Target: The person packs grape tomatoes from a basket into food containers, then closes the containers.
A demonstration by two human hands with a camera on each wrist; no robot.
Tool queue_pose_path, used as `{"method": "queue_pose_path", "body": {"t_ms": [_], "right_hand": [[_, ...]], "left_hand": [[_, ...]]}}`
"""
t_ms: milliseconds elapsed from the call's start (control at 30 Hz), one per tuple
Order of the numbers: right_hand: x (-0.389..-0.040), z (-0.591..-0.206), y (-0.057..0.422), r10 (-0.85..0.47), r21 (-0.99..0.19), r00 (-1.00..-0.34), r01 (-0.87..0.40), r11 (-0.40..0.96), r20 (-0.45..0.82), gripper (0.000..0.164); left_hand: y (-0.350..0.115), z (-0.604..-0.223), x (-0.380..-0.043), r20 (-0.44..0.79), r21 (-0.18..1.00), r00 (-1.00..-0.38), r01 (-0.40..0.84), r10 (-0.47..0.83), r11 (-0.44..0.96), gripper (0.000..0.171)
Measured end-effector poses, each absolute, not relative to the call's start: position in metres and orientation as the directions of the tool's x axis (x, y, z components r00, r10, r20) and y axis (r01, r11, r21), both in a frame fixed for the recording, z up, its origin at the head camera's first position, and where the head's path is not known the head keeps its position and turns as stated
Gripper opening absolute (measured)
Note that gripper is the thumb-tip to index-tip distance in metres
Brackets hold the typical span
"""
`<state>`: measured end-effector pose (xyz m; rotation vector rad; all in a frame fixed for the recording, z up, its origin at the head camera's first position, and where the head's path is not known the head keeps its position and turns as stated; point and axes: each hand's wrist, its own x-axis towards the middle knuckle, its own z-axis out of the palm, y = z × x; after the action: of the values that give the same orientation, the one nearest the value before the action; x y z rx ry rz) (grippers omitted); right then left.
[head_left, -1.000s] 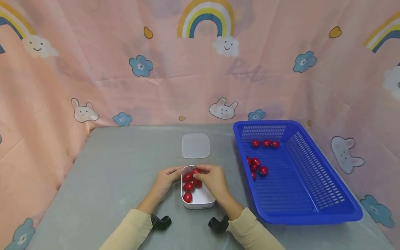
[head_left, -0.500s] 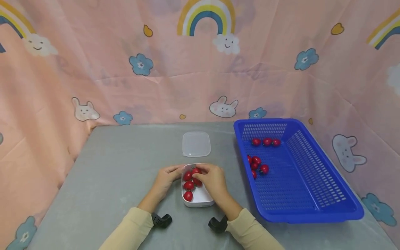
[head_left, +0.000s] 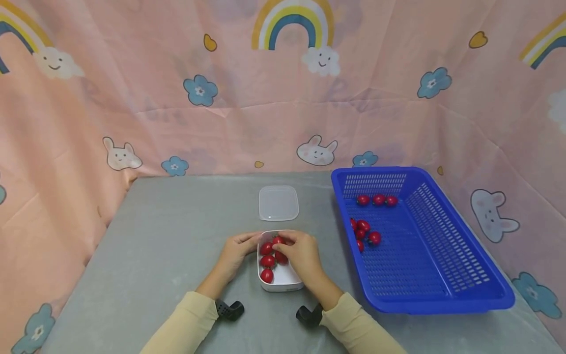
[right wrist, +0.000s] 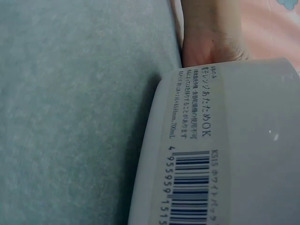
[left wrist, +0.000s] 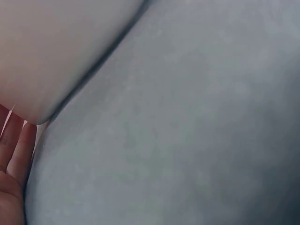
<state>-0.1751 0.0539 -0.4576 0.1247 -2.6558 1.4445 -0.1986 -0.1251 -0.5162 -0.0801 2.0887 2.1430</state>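
A white plastic container [head_left: 285, 278] stands in the middle of the table, several red cherry tomatoes [head_left: 267, 261] inside along its left and back. My left hand [head_left: 232, 251] holds its back left corner at the rim. In the left wrist view, its fingers [left wrist: 21, 150] lie along the container's wall [left wrist: 56, 51]. Reaching over the right rim, my right hand [head_left: 305, 253] pinches a cherry tomato [head_left: 277, 240] near the back, thumb inside the container; the hand partly hides the right side. The right wrist view shows the container's printed label [right wrist: 192, 187] with a barcode.
A translucent lid [head_left: 278, 204] lies flat behind the container. To the right stands a large blue basket [head_left: 411, 295] with several cherry tomatoes [head_left: 374, 238] at its left and back. A pink patterned curtain [head_left: 283, 113] hangs behind the grey table [head_left: 177, 236].
The head view has shifted slightly, so the scene sits a little higher in it. Both hands keep their places at the container, and the tomatoes lie as before.
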Motion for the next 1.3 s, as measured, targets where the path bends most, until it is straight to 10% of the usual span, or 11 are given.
{"method": "queue_pose_path", "body": {"t_ms": [700,1300], "right_hand": [[-0.155,-0.41,0.065,0.006,-0.955,-0.979,-0.197,0.222,0.203,0.03],[-0.166,-0.337,0.133,0.101,-0.921,-0.974,-0.156,0.357,0.204,0.033]], "left_hand": [[-0.124,-0.518,-0.194,-0.126,0.991,-0.988,-0.13,0.086,-0.038,0.032],[-0.125,-0.516,-0.198,-0.128,0.99,-0.987,-0.134,0.092,-0.053,0.031]]}}
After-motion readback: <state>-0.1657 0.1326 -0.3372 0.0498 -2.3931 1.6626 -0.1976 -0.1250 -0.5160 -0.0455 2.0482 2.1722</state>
